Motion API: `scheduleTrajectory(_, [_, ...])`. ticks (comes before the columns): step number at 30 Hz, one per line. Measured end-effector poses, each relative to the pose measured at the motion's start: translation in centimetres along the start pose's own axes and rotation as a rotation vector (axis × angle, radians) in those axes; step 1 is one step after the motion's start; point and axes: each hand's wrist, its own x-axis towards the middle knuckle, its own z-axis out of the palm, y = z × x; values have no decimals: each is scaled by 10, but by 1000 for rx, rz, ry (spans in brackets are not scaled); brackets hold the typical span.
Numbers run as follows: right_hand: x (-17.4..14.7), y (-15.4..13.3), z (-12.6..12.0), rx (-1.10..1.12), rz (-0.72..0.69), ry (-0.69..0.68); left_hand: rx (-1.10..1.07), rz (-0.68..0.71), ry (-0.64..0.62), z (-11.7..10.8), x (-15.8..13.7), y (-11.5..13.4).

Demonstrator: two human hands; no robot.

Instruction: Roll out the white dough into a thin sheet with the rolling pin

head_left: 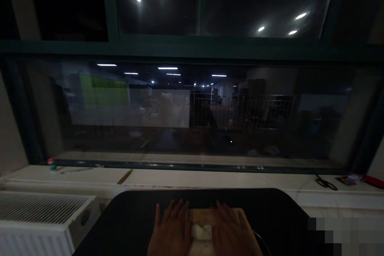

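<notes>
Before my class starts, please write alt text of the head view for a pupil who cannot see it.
A person's left hand and right hand, palms down, flank a pale piece over a tan board on a black table. Behind, scissors lie on a sill below a dark window; a white radiator stands at left.

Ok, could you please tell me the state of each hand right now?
Left hand: open, back upward, fingers spread, by the board.
Right hand: open, back upward, over the board, blurred; whether it presses down cannot be told.

Dim, white glare in window (186, 104), hands (174, 230) shadowy (slightly blurred)
</notes>
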Motion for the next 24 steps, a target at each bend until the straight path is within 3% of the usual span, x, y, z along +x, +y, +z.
scheduleTrajectory(4, [-17, 11, 7, -29, -107, 42, 6, 45, -78, 14, -13, -9])
scheduleTrajectory(11, [-34, 20, 35, -79, -201, 248, 24, 131, 49, 59, -23, -31])
scheduleTrajectory(13, [-37, 19, 31, -62, -247, 263, 25, 152, 77, 55, -26, -29])
scheduleTrajectory(17, [-33, 9, 2, -14, -262, 190, 3, 144, 15, 26, -28, -13])
scheduleTrajectory(21, [-22, -8, -27, 83, -108, 57, -11, 112, -20, 3, -22, 3])
scheduleTrajectory(24, [-9, -13, -33, 119, -8, 8, -16, 72, -19, -2, -10, 8])
